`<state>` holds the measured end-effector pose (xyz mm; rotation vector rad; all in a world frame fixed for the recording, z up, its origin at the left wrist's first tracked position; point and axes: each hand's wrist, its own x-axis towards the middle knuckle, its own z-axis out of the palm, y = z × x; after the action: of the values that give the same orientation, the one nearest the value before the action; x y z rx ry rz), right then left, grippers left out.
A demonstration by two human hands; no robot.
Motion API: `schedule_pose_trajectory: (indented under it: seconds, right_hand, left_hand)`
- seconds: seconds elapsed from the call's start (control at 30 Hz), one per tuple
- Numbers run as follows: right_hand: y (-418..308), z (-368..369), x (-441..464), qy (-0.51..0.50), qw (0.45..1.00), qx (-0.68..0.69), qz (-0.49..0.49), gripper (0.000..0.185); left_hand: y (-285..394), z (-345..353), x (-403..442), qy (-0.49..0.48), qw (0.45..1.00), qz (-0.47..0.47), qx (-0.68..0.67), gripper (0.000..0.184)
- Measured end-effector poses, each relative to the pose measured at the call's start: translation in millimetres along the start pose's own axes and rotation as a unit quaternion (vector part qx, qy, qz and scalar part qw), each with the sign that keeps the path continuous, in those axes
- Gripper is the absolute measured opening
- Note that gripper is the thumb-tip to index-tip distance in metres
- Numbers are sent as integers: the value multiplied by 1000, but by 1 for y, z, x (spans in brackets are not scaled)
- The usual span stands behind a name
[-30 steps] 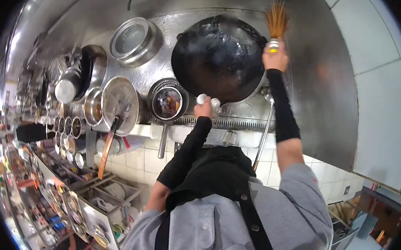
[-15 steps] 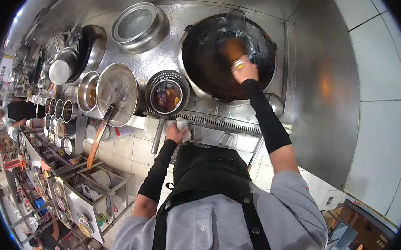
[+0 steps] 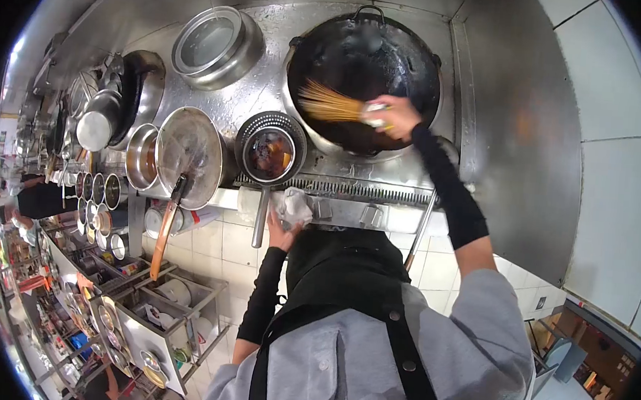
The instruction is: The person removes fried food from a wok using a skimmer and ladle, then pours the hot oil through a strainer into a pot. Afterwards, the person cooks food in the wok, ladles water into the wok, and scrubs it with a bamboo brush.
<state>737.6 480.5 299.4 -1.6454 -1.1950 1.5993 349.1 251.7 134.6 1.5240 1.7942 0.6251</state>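
My right hand is closed around the handle of a bamboo wok brush, over the near part of a large black wok. The bristles point left, close to the wok's left rim. My left hand grips a crumpled white cloth at the stove's front ledge; part of its fingers hides behind the cloth. Just left of that hand runs the handle of a small saucepan. Dark liquid with orange pieces fills the saucepan, which sits on a perforated strainer.
A lidded steel pot stands at the back left. A wide pan with a wooden handle overhangs the front edge. A ladle pole leans right of me. Several pans and steel canisters crowd the left; people stand farther off.
The brush has swung from the wok's middle toward its left rim, and my right hand has come slightly nearer. My left hand stays at the ledge with the cloth.
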Motion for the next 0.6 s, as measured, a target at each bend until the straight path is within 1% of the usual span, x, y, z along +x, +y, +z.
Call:
schedule_pose_trajectory:
  seconds: [0.03,0.07,0.1,0.13,0.2,0.23,0.27,0.3,0.33,0.4,0.43,0.47,0.5,0.53,0.57,0.6]
  right_hand:
    - [34,-33,15,88,991,-74,-63,41]
    - [54,-62,20,258,904,-306,-154,42]
    - [42,-48,6,424,810,-398,-78,48]
    - [36,-33,10,447,807,-380,-62,50]
    - [28,-2,26,496,797,-343,-34,54]
    - [30,16,33,412,848,-327,-58,51]
    - [30,32,43,328,890,-307,-83,48]
    - [33,54,39,235,944,-204,-106,49]
    - [37,69,25,138,976,-100,-132,49]
    - [22,57,-22,100,955,-111,-256,49]
    - [27,22,-26,23,972,-95,-213,48]
    - [43,-17,-28,30,981,-100,-166,48]
    - [60,-57,-30,36,987,-104,-118,47]
    - [57,-74,-32,125,981,-130,-70,47]
    - [61,-75,-28,301,895,-320,-78,49]
    - [44,-55,-32,450,742,-489,-84,51]
  left_hand:
    - [-2,-11,-14,-48,998,-33,20,95]
    - [-4,-21,-25,-95,993,-63,40,90]
    - [-19,-24,-31,-156,979,-119,48,80]
    - [-39,-19,-37,-218,958,-177,54,70]
    - [-60,9,-34,-269,933,-241,-12,62]
    - [-69,23,-34,-296,915,-271,-43,59]
    - [-74,39,-31,-310,920,-237,-33,58]
    - [-78,60,-24,-326,924,-199,-22,58]
    - [-83,80,-18,-338,927,-159,-11,57]
    - [-154,165,-12,-370,901,-217,65,55]
    - [-158,189,-7,-387,883,-244,103,53]
    - [-163,212,-15,-389,890,-221,91,54]
    - [-137,219,-21,-390,896,-199,79,55]
    - [-128,232,-30,-393,900,-177,68,56]
    - [-117,248,-27,-434,884,-166,53,65]
    - [-143,294,-42,-388,918,-35,79,68]
